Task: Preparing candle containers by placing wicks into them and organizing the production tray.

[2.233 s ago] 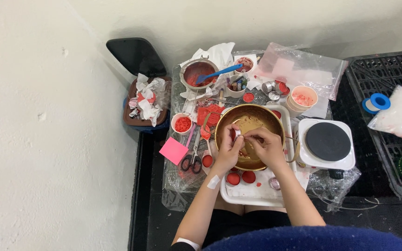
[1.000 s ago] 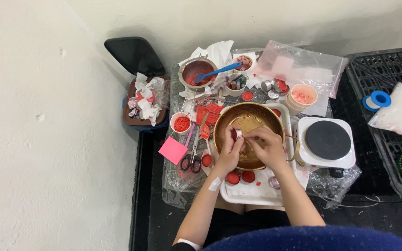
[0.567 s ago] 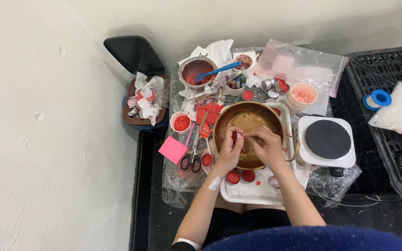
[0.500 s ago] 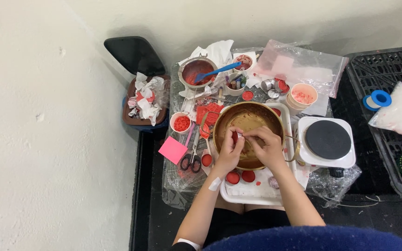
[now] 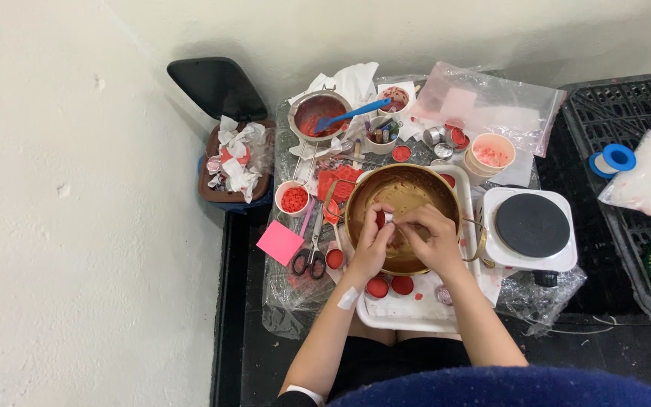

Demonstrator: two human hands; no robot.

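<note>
Both my hands are over a round brass bowl that stands on a white tray. My left hand pinches a small red round piece with a bit of white at its tip. My right hand meets it from the right, fingers closed at the same small piece. What lies in the bowl under my hands is hidden. Small red-filled tins sit on the tray just below my wrists.
A white hot plate stands right of the bowl. Scissors, a pink paper square and a cup of red bits lie to the left. A pan with a blue spatula is behind. A waste bin stands far left.
My hands have stayed over the bowl, with only small finger movements around the red piece. Nothing else has moved.
</note>
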